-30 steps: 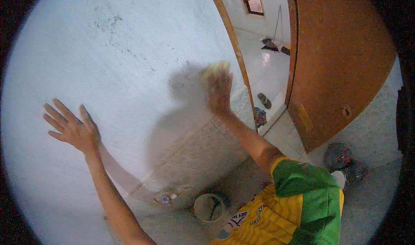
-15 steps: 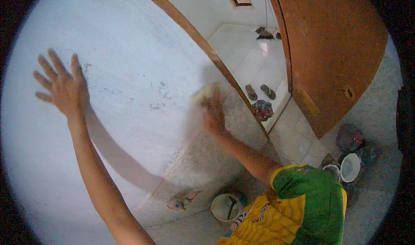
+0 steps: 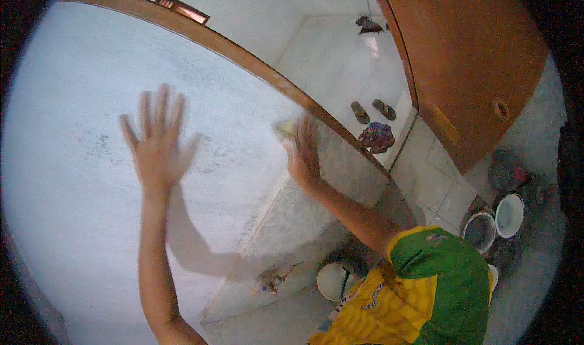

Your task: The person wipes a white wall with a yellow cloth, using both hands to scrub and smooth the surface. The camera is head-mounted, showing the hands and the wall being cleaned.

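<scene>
My left hand [image 3: 158, 153] is spread wide against the pale blue-white wall [image 3: 91, 217], among faint grey scuffed patches, and holds nothing. Farther right, my right hand [image 3: 304, 156] presses a small yellowish pad [image 3: 284, 128] to the same wall, close to the wooden door frame [image 3: 304, 101]. The fingers cover most of the pad, so its exact kind is unclear. My right arm comes out of a green and yellow sleeve [image 3: 426, 260].
A small fixture with loose wires [image 3: 271, 282] sticks out low on the wall. Beside my body stands a bucket [image 3: 333, 281] with a dark stick-like thing in it. More buckets [image 3: 510, 216] stand right. A wooden door [image 3: 468, 59], sandals [image 3: 383, 109] and a bunched cloth [image 3: 377, 138] lie beyond.
My left hand has slid rightward along the wall into the scuffed patches, nearer my right hand. The right hand stays by the door frame with the pad. The view has shifted.
</scene>
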Demonstrator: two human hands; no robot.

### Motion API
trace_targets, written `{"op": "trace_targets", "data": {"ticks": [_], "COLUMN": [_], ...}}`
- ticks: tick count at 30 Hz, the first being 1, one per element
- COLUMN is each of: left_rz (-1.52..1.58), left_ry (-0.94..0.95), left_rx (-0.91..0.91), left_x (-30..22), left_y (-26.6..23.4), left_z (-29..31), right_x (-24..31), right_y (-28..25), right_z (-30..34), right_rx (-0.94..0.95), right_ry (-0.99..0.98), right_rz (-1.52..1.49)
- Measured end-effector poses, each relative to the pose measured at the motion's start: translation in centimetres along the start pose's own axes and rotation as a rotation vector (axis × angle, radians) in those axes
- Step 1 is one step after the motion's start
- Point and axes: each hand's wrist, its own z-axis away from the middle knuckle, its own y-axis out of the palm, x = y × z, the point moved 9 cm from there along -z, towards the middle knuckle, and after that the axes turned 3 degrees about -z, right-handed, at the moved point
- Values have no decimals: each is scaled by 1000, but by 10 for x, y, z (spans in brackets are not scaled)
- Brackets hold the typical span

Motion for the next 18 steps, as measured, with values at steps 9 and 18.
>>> {"op": "trace_targets", "data": {"ticks": [9,18], "left_rz": [-59,139], "left_ry": [-168,419], "left_rx": [-126,40], "left_x": [-31,-248], "left_y": [10,86], "left_z": [-69,33], "right_x": [59,-60], "right_y": [25,-119], "right_z": [60,2], "right_rx": [327,-77], "right_ry": [-364,-184], "right_rz": [-152,17]}}
